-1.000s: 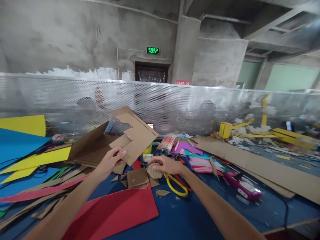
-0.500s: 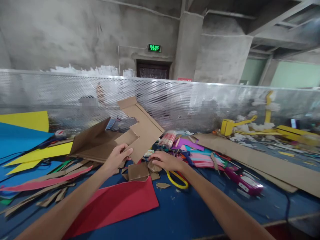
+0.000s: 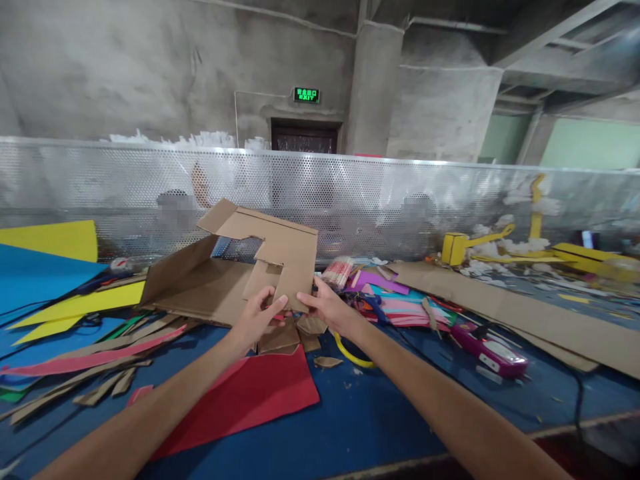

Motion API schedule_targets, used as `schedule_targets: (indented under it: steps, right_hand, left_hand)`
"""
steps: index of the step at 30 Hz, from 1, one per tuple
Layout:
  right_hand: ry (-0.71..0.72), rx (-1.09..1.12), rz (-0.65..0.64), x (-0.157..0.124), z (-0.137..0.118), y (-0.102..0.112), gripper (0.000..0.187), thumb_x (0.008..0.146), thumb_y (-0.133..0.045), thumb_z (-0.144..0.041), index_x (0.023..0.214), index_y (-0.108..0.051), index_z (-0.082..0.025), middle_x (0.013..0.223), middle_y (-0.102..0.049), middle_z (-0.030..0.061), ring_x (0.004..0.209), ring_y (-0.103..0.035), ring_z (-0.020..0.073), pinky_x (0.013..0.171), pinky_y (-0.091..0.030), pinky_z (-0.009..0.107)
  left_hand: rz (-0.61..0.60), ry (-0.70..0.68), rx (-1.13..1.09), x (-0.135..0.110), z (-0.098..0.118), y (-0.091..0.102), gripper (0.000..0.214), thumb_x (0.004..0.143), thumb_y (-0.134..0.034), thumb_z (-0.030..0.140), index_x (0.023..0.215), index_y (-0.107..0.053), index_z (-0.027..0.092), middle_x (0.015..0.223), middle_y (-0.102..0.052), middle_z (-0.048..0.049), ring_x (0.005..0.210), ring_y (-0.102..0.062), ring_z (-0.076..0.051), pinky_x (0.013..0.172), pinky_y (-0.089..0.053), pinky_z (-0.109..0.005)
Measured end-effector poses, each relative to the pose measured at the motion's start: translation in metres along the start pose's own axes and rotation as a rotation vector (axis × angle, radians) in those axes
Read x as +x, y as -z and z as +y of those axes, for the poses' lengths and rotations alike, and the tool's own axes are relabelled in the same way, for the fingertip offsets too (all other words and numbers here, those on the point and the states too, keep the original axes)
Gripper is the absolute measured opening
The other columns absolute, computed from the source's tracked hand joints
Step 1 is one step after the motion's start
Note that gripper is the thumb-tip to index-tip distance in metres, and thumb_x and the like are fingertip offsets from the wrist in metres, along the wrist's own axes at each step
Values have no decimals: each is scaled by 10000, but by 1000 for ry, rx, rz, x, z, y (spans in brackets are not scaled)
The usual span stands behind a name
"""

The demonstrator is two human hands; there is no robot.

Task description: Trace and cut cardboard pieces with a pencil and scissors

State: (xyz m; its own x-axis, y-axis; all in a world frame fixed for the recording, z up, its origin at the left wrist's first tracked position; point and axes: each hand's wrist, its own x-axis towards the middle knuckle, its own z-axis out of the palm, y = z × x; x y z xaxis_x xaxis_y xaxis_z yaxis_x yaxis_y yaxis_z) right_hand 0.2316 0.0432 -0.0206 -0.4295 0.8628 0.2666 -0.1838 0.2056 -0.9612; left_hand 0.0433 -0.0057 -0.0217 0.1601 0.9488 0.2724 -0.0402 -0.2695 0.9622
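Observation:
A cut and folded piece of brown cardboard point(image 3: 293, 250) is held up above the table, its upper part bent out to the left. My left hand point(image 3: 263, 313) grips its lower left edge, thumb on the near face. At the lower right edge, my right hand point(image 3: 327, 303) pinches the same piece. Below the hands lie small cardboard scraps point(image 3: 280, 338) and a red sheet point(image 3: 250, 400). A yellow-handled tool, perhaps scissors point(image 3: 353, 353), rests just under my right wrist and is partly hidden.
A folded cardboard sheet point(image 3: 200, 287), yellow sheets point(image 3: 95, 303) and cardboard strips point(image 3: 65, 387) lie to the left. On the right are a purple device point(image 3: 490, 352), a long cardboard strip point(image 3: 525, 320) and yellow constructions point(image 3: 454, 249). A perforated metal screen point(image 3: 350, 200) runs behind the table.
My right hand has left the scraps and taken hold of the cardboard piece. The piece has turned, its top swinging left and lower, and my left hand has shifted slightly right.

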Motion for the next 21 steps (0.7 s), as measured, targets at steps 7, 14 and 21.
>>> schedule_targets:
  steps: [7, 14, 21]
  right_hand:
    - [60, 2, 93, 1, -8, 0, 477, 771, -699, -378, 1190, -504, -261, 981, -675, 22, 706, -614, 146, 504, -456, 213]
    - [67, -58, 230, 8, 0, 3, 407, 796, -602, -411, 1153, -540, -225, 899, -661, 38, 616, -568, 145, 418, -370, 207]
    - [55, -80, 313, 11, 9, 7, 418, 838, -525, -427, 1208, -539, -233, 981, -657, 64, 698, -602, 193, 426, -415, 243]
  left_hand:
    - [-50, -37, 38, 3, 6, 6, 434, 786, -660, 561, 949, -677, 160, 912, -679, -77, 830, -633, -188, 645, -536, -237]
    - [-192, -13, 81, -1, 9, 3, 561, 818, -635, 543, 1252, -623, 187, 1017, -683, -98, 750, -644, -178, 633, -535, -272]
    - [-437, 63, 48, -5, 2, 4, 864, 851, -627, 520, 1534, -237, 163, 945, -724, -125, 640, -660, -159, 663, -524, -306]
